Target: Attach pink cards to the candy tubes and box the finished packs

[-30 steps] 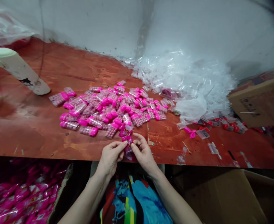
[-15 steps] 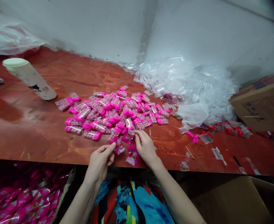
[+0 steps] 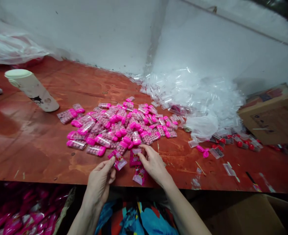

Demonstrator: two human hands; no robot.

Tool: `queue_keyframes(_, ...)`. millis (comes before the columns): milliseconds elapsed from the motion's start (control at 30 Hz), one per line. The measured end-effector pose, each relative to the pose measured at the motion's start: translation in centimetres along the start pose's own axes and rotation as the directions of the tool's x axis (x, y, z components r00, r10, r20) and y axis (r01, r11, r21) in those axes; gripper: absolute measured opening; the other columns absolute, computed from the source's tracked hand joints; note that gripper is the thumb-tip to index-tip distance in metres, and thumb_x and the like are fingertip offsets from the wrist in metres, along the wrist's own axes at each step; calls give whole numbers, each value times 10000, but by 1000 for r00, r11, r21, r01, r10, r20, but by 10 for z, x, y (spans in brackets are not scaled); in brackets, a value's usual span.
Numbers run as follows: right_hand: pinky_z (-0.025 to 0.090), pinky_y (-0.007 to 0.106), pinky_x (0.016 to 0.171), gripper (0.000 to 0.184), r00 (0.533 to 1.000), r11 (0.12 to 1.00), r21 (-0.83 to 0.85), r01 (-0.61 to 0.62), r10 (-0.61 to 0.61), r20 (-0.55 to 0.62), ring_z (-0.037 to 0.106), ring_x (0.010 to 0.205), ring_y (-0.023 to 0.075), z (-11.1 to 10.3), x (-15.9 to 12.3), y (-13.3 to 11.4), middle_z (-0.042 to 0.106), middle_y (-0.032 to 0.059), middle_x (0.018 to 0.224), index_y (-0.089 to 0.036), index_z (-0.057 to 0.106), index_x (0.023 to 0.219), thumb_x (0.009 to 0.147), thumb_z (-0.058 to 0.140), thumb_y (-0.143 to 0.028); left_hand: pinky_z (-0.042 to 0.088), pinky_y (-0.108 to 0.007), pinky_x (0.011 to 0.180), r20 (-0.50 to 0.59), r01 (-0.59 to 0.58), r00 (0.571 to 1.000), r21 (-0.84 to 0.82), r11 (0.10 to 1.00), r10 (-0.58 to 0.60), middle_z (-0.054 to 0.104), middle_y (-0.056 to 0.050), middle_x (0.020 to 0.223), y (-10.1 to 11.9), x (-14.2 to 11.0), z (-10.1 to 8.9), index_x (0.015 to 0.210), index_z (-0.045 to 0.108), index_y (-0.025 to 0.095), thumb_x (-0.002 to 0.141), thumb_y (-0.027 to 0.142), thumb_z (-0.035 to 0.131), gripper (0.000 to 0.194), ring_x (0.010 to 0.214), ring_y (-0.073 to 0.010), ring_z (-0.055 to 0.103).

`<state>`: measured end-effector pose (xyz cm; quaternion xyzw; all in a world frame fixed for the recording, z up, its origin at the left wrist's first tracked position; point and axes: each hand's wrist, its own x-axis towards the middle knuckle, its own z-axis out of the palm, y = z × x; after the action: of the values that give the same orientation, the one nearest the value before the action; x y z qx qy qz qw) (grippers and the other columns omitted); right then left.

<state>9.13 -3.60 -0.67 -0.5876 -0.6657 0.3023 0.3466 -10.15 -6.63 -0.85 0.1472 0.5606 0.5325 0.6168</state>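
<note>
My left hand pinches a small pink printed packet between thumb and fingers, low over the front of the table. To its right, my right hand is closed with thumb and forefinger on a second pink packet. A third pink packet with a pale end lies just below that one, near the table edge. Directly beyond both hands spreads a heap of clear candy boxes with pink caps, filled with small pink balls.
A pale tumbler stands at the left. Clear empty plastic cases are piled against the wall at the right, beside a cardboard box. Red-capped pieces lie in front. Below the table's left edge are many filled pink packets.
My left hand has moved slightly left with its packet, widening the gap between the hands. The packet at my right hand has turned more upright. The view has tilted up a little.
</note>
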Motion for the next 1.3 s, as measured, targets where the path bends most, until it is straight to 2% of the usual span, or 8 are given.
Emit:
queue_keyframes(233, 421, 453, 903, 314, 978, 887, -462, -7, -90, -188, 533, 1058, 309, -13, 37, 15, 613, 157, 1117, -177, 596, 1211, 935, 503, -293, 212, -166, 357, 16, 2, 1000, 11, 1000, -2, 480, 41, 421, 0, 0, 2, 646, 589, 146, 624, 428, 825, 368, 387, -54, 345)
queue_keyframes(367, 423, 486, 923, 459, 981, 874, -485, -29, -68, -181, 500, 1120, 331, -3, 49, 28, 576, 172, 1166, -168, 519, 1324, 889, 571, -305, 199, -165, 352, -3, 3, 1000, -2, 1000, -3, 468, 47, 416, 1, -1, 3, 630, 576, 148, 605, 429, 835, 383, 384, -51, 331)
queue_keyframes(533, 462, 406, 924, 341, 970, 985, -150, 82, -113, -213, 561, 1025, 245, -5, 36, 26, 569, 120, 1107, -177, 591, 1217, 885, 527, -219, 196, -157, 352, 9, -5, 1000, -63, 998, 6, 445, 62, 424, 5, -3, 9, 632, 567, 147, 611, 394, 845, 372, 389, -43, 323)
queue_keyframes(633, 495, 359, 870, 292, 980, 972, 230, 38, 9, -198, 596, 935, 201, -11, 19, 16, 591, 80, 1075, -209, 618, 1152, 866, 584, -257, 211, -151, 351, 19, -8, 1000, -118, 993, 10, 473, 56, 474, 9, -4, 15, 634, 560, 145, 625, 373, 846, 366, 402, -39, 357)
queue_keyframes(800, 522, 285, 677, 361, 952, 519, 820, -241, 292, 95, 601, 665, 121, -15, -9, -2, 631, 11, 919, -219, 593, 1104, 780, 728, -303, 232, -152, 332, 9, 15, 1000, -212, 977, -14, 545, 39, 560, 15, -7, 29, 661, 555, 145, 612, 366, 859, 379, 391, -26, 356)
queue_keyframes(900, 510, 259, 625, 357, 931, 331, 890, -314, 291, 220, 611, 626, 121, -12, -20, -9, 628, -18, 788, -211, 589, 1064, 761, 760, -294, 244, -149, 327, 32, 48, 999, -246, 968, -41, 558, 39, 573, 17, -8, 38, 669, 547, 148, 603, 337, 863, 374, 385, -22, 355)
queue_keyframes(1033, 504, 232, 570, 336, 902, 216, 901, -375, 308, 302, 615, 575, 110, -6, -29, -15, 622, -35, 712, -198, 575, 1025, 766, 767, -290, 254, -149, 329, 65, 71, 996, -243, 967, -57, 584, 28, 606, 15, -11, 43, 691, 554, 142, 633, 332, 845, 353, 383, -17, 361)
queue_keyframes(1300, 447, 195, 428, 347, 941, 394, 863, -317, 247, 233, 592, 464, 97, 1, -41, -27, 699, 3, 782, -220, 457, 1018, 834, 691, -398, 266, -154, 341, 72, 76, 995, -212, 974, -62, 599, 24, 635, 5, -15, 41, 702, 557, 140, 657, 366, 831, 358, 387, -16, 370)
